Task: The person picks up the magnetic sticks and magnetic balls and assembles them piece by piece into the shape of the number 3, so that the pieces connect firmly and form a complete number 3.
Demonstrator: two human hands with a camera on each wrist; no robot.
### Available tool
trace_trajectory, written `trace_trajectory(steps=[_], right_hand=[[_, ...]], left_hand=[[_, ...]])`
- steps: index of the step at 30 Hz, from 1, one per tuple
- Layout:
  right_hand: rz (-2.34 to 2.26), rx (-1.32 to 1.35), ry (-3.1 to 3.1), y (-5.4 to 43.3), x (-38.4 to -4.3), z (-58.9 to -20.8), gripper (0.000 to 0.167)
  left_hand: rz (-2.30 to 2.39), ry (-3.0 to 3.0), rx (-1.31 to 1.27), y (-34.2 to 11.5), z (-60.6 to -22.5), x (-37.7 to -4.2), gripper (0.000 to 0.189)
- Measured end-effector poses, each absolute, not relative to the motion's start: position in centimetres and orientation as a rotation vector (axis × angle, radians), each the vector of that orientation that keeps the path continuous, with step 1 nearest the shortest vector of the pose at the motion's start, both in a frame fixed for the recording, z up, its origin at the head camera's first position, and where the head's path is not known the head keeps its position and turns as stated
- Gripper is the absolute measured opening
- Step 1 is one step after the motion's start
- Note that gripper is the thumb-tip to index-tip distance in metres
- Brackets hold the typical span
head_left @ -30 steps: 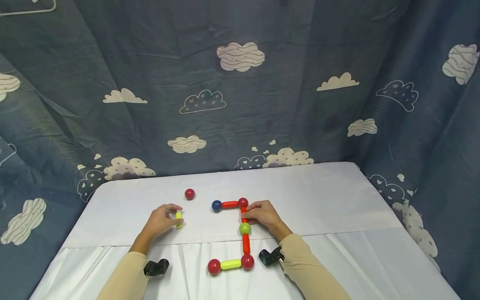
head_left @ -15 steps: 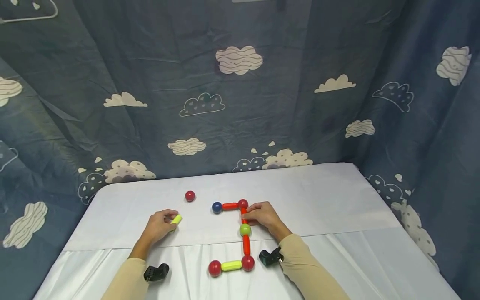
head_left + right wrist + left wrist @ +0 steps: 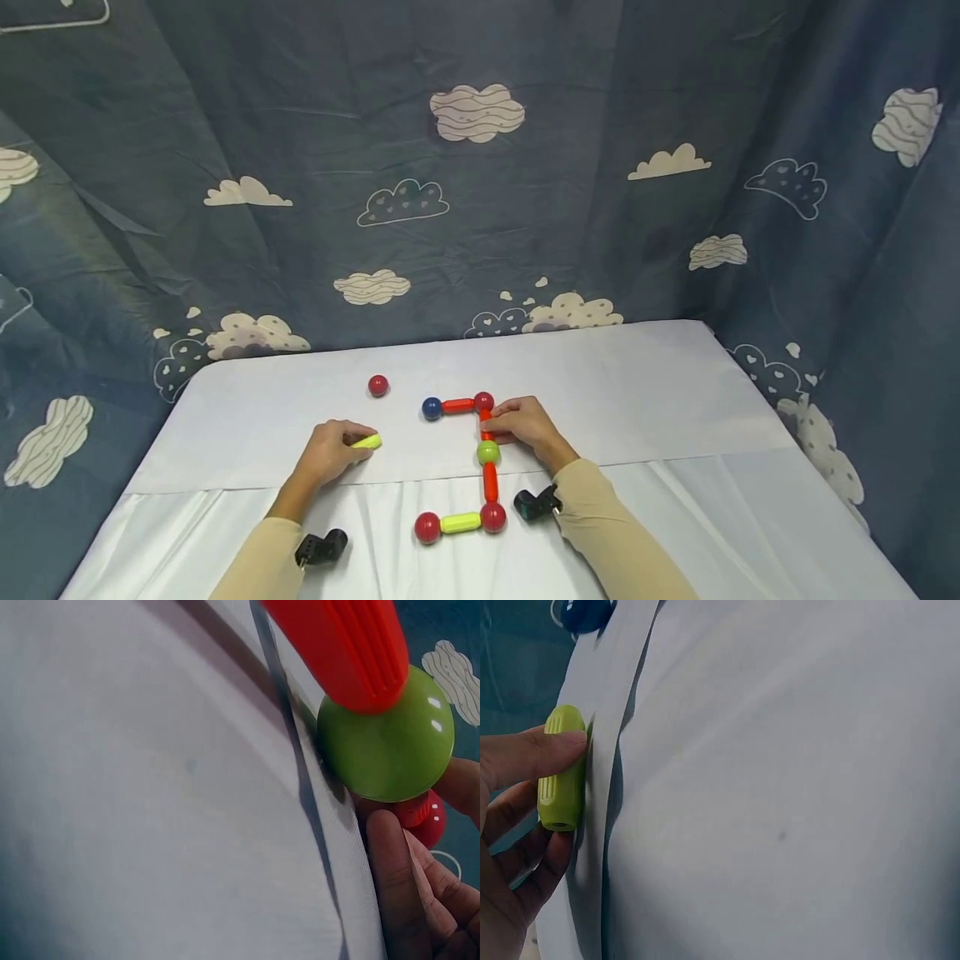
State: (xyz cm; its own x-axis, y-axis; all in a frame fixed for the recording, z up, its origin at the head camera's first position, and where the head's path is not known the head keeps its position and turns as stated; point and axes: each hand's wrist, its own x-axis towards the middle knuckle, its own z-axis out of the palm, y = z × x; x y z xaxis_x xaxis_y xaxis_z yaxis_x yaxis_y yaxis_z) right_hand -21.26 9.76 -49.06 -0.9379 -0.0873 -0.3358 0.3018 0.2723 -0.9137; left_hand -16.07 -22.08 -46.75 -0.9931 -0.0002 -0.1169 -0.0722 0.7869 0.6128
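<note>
My left hand point(image 3: 330, 454) pinches a loose yellow-green rod point(image 3: 368, 442) between thumb and fingers, low over the white table. Up close in the left wrist view, this rod point(image 3: 561, 780) has ridged sides and a blunt end. My right hand point(image 3: 527, 423) pinches a red rod point(image 3: 486, 414) between a red ball point(image 3: 483, 402) and a green ball point(image 3: 487, 452); fingers cover part of it. These belong to a ball-and-rod chain on the table. At its upper end is a blue ball point(image 3: 432, 408), at its lower end a red ball point(image 3: 427, 528).
A single red ball point(image 3: 378, 386) lies beyond my left hand. The chain's lower part has another red rod point(image 3: 490, 482), a red corner ball point(image 3: 492, 517) and a yellow-green rod point(image 3: 460, 522). A cloud-patterned curtain point(image 3: 525, 208) hangs behind the white-covered table point(image 3: 637, 375).
The yellow-green rod in my left hand has turned from upright to nearly crosswise, pointing right. That hand has shifted slightly right. My right hand keeps its hold on the red rod.
</note>
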Motion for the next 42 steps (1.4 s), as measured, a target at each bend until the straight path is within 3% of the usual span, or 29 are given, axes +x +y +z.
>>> trace_trajectory(steps=[16, 42], right_hand=[[-1.732, 0.177, 2.229, 9.8, -20.6, -49.6, 0.017], [-1.735, 0.199, 2.227, 9.6, -21.3, -49.3, 0.018]], left_hand=[[1.04, 2.815, 0.152, -18.1, -46.6, -15.3, 0.021], [0.887, 2.689, 0.443, -12.3, -45.6, -17.0, 0.021]])
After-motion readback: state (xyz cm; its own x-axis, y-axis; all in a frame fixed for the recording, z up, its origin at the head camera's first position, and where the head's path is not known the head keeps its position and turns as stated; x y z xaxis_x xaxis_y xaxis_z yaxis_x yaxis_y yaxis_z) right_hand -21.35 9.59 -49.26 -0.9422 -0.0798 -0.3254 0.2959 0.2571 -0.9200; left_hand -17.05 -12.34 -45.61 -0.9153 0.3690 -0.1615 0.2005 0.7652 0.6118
